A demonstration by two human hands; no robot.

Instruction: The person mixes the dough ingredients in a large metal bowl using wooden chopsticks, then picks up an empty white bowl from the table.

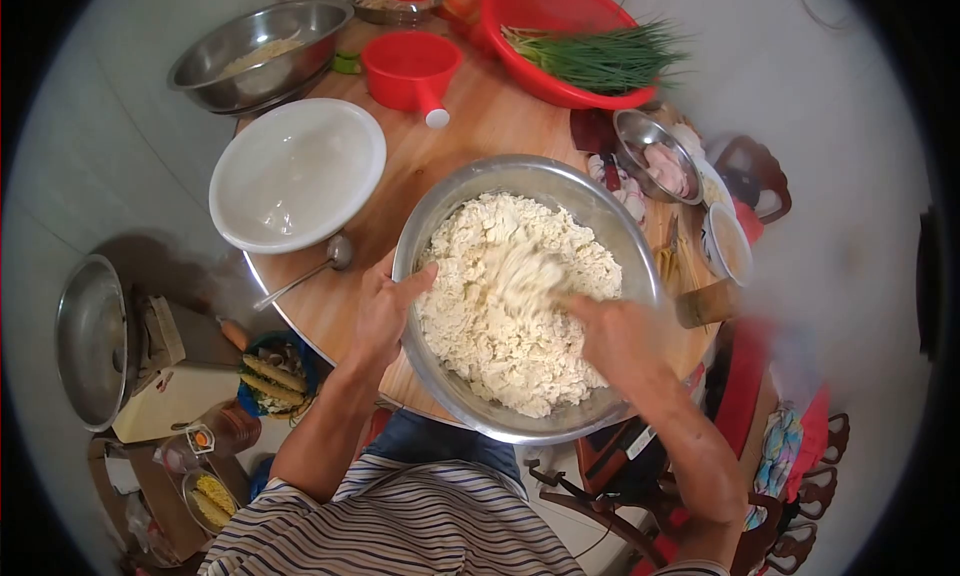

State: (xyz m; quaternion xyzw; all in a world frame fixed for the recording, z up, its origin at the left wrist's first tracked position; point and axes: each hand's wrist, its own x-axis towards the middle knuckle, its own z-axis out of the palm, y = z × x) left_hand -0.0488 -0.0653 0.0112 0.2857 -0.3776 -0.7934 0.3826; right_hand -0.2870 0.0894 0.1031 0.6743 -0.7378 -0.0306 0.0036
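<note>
A large steel bowl (632, 238) at the table's front edge holds crumbly, pale dough (470, 326). My left hand (388, 304) grips the bowl's left rim, with the thumb over the inside edge. Over the right part of the dough is my right hand (610, 334), its fingers closed round something blurred and coated with dough, perhaps a utensil. Motion smears that object in the middle of the bowl, so its shape cannot be made out.
Behind stand a white bowl (300, 171), a ladle (338, 253), a red dipper (408, 68), a steel basin (260, 58) and a red basin (510, 36) with green onions (600, 58). Right: a steel bowl of pink meat (665, 168) and a small bowl (728, 241).
</note>
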